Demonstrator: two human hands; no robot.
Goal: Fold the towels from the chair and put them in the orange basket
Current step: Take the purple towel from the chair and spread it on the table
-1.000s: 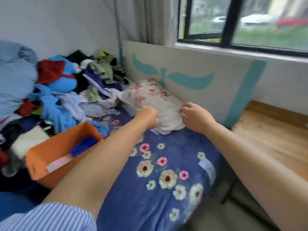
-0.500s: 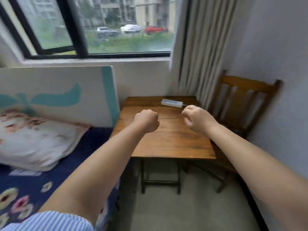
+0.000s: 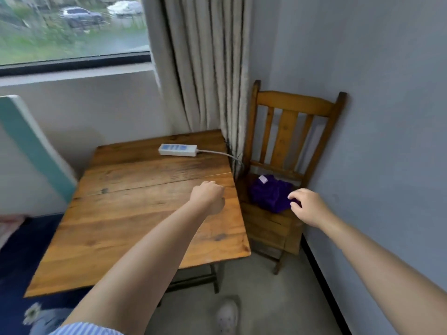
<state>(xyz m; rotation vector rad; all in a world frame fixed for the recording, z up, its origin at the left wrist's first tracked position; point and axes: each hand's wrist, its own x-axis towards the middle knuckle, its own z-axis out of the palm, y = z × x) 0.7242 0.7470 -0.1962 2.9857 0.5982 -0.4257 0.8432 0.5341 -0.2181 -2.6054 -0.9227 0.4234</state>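
A crumpled purple towel (image 3: 269, 192) with a small white label lies on the seat of a wooden chair (image 3: 291, 110) in the room's corner. My right hand (image 3: 308, 207) hovers just at the towel's right edge, fingers loosely curled, holding nothing. My left hand (image 3: 208, 197) is a closed fist above the right edge of the wooden table (image 3: 135, 213), empty. The orange basket is out of view.
A white power strip (image 3: 177, 150) with its cord lies at the table's back. A curtain (image 3: 205, 68) hangs between table and chair. The blue floral bedcover (image 3: 14, 274) and a teal-and-white board (image 3: 26, 141) are at left. A grey wall (image 3: 387, 141) stands close behind the chair.
The view has swung right from the bed and orange basket past the table to the chair. My right hand has loosened from a fist and reached the purple towel's edge.
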